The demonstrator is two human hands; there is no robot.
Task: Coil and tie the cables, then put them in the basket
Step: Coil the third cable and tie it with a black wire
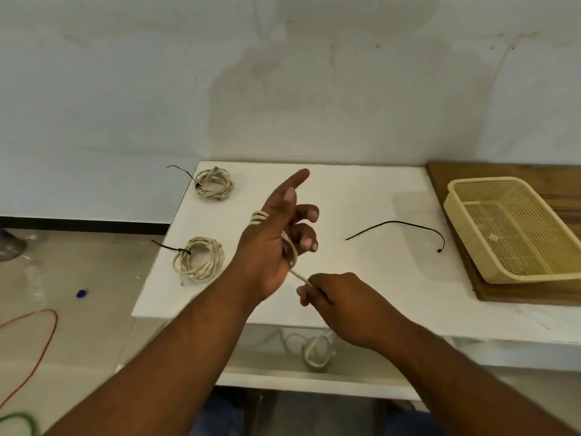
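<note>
A cream cable point(290, 247) is wound in a few turns around my left hand point(273, 243), which is raised over the white table point(361, 199) with its index finger pointing away. My right hand point(333, 297) pinches the same cable just below the left palm; the rest of it hangs under the table's front edge. Two coiled cream cables, each with a black tie, lie on the left of the table: one far point(214, 183), one near point(198, 259). A loose black tie point(399, 226) lies right of my hands. The yellow mesh basket point(515, 228) stands tilted at the right.
A wooden board point(490, 294) carries the basket at the table's right side. A wall rises behind the table. On the floor at the left lie an orange cable point(47, 335), a green cable point(22, 420) and a small blue object point(81, 293).
</note>
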